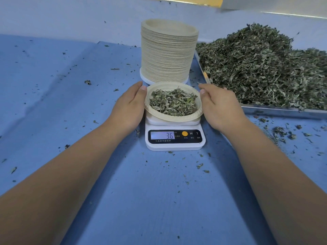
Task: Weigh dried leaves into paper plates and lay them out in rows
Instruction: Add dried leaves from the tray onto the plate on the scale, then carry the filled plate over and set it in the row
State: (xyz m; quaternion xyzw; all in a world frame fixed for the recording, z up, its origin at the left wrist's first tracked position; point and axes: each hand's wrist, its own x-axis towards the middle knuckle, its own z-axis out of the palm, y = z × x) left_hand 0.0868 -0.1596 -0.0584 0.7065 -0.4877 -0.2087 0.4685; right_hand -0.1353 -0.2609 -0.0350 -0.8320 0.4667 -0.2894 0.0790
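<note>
A filled plate point(173, 101) sits on the scale point(175, 137). Behind the scale stands the plate stack point(169, 52); right of it, the leaf tray point(283, 110); a hand at each side.

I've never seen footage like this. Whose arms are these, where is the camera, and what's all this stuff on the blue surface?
No machine here: these are a person's bare arms, filmed by a camera worn on their head, looking down. The left hand and right hand flank a paper plate of dried leaves on a kitchen scale reading 36. Thumbs lie at its rim; fingers are hidden, so a grip is uncertain. Behind stands a stack of plates; to the right, a metal tray heaped with more leaves.
</note>
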